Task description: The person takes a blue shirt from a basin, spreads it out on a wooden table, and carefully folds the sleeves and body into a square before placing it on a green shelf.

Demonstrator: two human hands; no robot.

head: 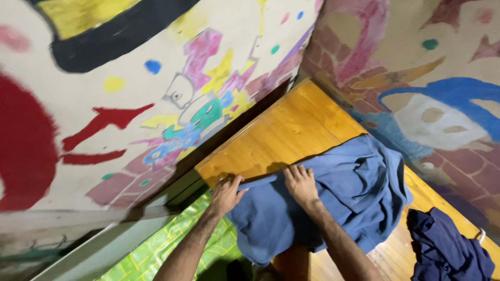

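Observation:
A blue garment (344, 192) lies crumpled on a wooden tabletop (291, 130) and hangs over its near edge. My left hand (225, 193) grips the garment's folded edge at the table's corner. My right hand (301, 183) presses flat on the cloth just beside it, fingers spread toward the wall. Both forearms reach in from the bottom of the head view.
A dark navy garment (448, 250) lies bunched at the right end of the table. Painted walls (156, 93) with bright shapes close in behind and to the right. A green and yellow patterned sheet (172, 244) shows below the table's left edge.

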